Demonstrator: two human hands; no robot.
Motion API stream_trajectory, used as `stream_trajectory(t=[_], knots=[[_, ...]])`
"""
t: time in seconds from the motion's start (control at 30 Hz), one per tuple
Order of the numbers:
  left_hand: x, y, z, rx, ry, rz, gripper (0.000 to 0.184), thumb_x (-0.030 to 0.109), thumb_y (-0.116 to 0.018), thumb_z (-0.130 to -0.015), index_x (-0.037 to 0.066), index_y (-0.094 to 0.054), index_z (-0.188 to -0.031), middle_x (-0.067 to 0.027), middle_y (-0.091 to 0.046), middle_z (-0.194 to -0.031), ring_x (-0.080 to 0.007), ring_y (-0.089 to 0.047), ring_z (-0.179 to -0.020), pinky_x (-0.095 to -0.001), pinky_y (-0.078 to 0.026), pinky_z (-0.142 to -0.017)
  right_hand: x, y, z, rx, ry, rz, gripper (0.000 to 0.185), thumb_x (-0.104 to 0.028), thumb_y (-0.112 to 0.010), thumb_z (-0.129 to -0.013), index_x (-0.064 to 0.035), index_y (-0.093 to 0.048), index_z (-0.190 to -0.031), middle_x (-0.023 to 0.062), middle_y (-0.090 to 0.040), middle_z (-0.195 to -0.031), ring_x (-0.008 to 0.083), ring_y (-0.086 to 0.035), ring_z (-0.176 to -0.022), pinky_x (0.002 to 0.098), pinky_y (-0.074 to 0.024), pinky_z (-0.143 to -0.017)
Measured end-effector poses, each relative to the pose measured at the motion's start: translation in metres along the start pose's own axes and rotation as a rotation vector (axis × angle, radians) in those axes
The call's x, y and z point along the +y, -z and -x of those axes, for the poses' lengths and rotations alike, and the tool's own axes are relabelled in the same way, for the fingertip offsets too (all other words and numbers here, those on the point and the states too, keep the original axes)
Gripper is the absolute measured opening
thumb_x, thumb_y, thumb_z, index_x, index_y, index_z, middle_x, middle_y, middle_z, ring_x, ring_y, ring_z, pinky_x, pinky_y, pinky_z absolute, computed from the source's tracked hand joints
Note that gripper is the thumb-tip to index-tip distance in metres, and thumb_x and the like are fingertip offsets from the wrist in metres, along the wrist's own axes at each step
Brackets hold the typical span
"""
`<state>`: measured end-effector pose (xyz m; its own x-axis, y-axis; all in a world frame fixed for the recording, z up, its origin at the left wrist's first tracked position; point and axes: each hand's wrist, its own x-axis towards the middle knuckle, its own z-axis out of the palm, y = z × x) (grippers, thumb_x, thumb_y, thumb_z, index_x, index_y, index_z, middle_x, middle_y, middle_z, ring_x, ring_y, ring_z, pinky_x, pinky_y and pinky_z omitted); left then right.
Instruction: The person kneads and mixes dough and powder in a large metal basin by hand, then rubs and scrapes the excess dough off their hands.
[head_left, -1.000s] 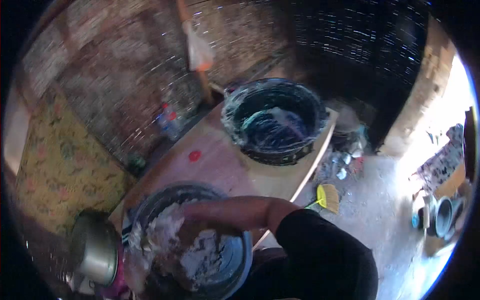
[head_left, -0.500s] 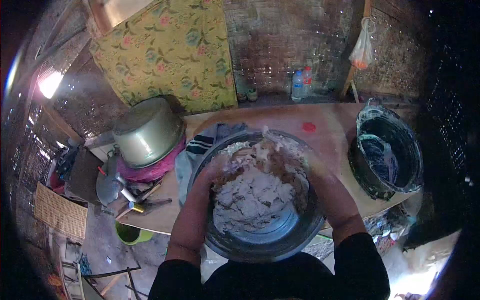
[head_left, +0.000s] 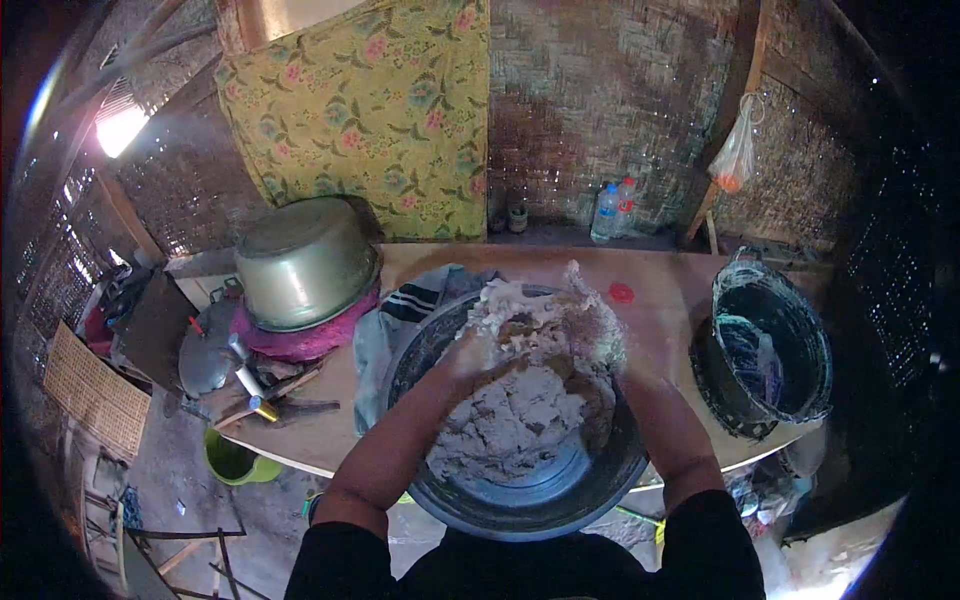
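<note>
From my end, nearest is the basin [head_left: 530,530], with the dough [head_left: 510,420] inside it, a pale lumpy heap with some bare bottom showing on my side. I'd guess it's heavy, soft and sticky, nothing fragile, so I'd scoop from underneath with 2 hands; a pinch would probably just tear bits off. My left hand [head_left: 472,352] and right hand [head_left: 628,358] touch its far part, 1 each side, but the fingers are too hidden to tell if they're closed. Beyond: bucket [head_left: 722,408] off right, 2 bottles [head_left: 605,212] by the wall.
</note>
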<state>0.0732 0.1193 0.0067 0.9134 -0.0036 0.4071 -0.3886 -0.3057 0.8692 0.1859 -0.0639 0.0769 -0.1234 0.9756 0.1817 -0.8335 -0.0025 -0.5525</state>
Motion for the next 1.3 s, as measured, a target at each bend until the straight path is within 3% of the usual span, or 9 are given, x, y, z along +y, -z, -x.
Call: stream_trajectory(t=[0.13,0.3,0.37,0.47,0.6,0.67,0.93,1.23,1.3], knots=[[0.017,-0.018,-0.002,0.043,0.198,0.344,0.038,0.01,-0.056,-0.084,0.01,-0.044,-0.121,-0.0081,-0.047,-0.12,-0.0178,-0.051,-0.103,-0.0332,-0.048,-0.08,0.004,0.0,-0.007,-0.335,-0.03,-0.238,0.079,-0.067,-0.03,-0.083,0.0004,-0.05,-0.119,0.0136,-0.059,-0.111,0.0246,-0.058,-0.097,0.0372,-0.0444,-0.087],[0.027,-0.015,-0.006,0.168,0.357,1.078,0.035,0.01,-0.052,-0.086,0.008,-0.044,-0.12,-0.0061,-0.054,-0.106,-0.0174,-0.051,-0.101,-0.0305,-0.048,-0.079,0.005,-0.01,0.002,0.378,0.02,0.271,0.077,-0.066,-0.029,-0.084,-0.0005,-0.051,-0.118,0.0116,-0.06,-0.108,0.0224,-0.058,-0.092,0.0382,-0.0442,-0.086],[0.031,0.001,-0.009,0.02,-0.334,-0.235,0.032,0.01,-0.054,-0.085,0.005,-0.047,-0.115,-0.0074,-0.055,-0.104,-0.0191,-0.052,-0.101,-0.0296,-0.047,-0.079,0.005,0.007,0.005,0.482,0.026,0.377,0.076,-0.065,-0.028,-0.085,-0.0006,-0.052,-0.116,0.011,-0.06,-0.106,0.0215,-0.058,-0.09,0.038,-0.0446,-0.084],[0.036,0.013,-0.004,0.025,0.074,-0.552,0.033,0.012,-0.059,-0.081,0.006,-0.053,-0.113,-0.0082,-0.058,-0.107,-0.0237,-0.056,-0.1,-0.0369,-0.046,-0.084,0.01,-0.026,0.001,0.681,0.069,0.474,0.063,-0.057,-0.033,-0.088,-0.0013,-0.058,-0.101,0.0089,-0.062,-0.088,0.0191,-0.058,-0.074,0.0365,-0.0466,-0.076],[0.055,0.012,0.002,0.247,-0.162,-0.131,0.026,0.015,-0.059,-0.08,0.005,-0.058,-0.104,-0.0099,-0.06,-0.102,-0.0213,-0.057,-0.096,-0.0342,-0.046,-0.083,0.011,-0.024,-0.003,0.708,0.119,0.428,0.047,-0.043,-0.041,-0.092,-0.0005,-0.059,-0.101,0.0074,-0.063,-0.076,0.0184,-0.058,-0.063,0.0354,-0.0484,-0.069],[0.037,0.027,0.003,0.152,-0.45,-0.762,0.028,0.011,-0.057,-0.081,0.004,-0.055,-0.108,-0.0082,-0.059,-0.104,-0.0172,-0.056,-0.098,-0.0324,-0.046,-0.082,0.013,-0.007,-0.001,0.714,0.144,0.497,0.048,-0.045,-0.042,-0.091,-0.0009,-0.054,-0.107,0.0076,-0.062,-0.078,0.0189,-0.058,-0.066,0.0356,-0.0484,-0.069],[0.015,0.027,-0.006,0.029,0.035,1.217,0.048,0.01,-0.048,-0.087,0.001,-0.032,-0.131,-0.0142,-0.045,-0.127,-0.0247,-0.049,-0.111,-0.0348,-0.043,-0.093,0.01,-0.011,0.005,0.66,0.184,0.581,0.066,-0.053,-0.05,-0.084,-0.0022,-0.042,-0.125,0.0076,-0.06,-0.089,0.0198,-0.057,-0.076,0.0347,-0.0474,-0.071],[0.016,0.029,0.008,0.0,0.146,0.939,0.048,0.011,-0.047,-0.087,0.001,-0.032,-0.131,-0.0147,-0.045,-0.127,-0.0264,-0.049,-0.111,-0.036,-0.044,-0.092,0.021,0.011,0.007,0.702,0.376,0.797,0.084,-0.072,-0.042,-0.075,0.0015,-0.045,-0.116,0.0138,-0.051,-0.096,0.0245,-0.053,-0.08,0.0387,-0.0475,-0.07],[0.013,0.021,0.007,-0.03,0.173,0.789,0.048,0.011,-0.046,-0.087,0.0,-0.032,-0.131,-0.0148,-0.045,-0.127,-0.0268,-0.049,-0.111,-0.0363,-0.044,-0.092,0.017,0.008,-0.005,0.834,0.069,0.502,0.078,-0.069,-0.044,-0.077,0.0002,-0.052,-0.111,0.0112,-0.054,-0.098,0.0227,-0.053,-0.081,0.0359,-0.0459,-0.074]])
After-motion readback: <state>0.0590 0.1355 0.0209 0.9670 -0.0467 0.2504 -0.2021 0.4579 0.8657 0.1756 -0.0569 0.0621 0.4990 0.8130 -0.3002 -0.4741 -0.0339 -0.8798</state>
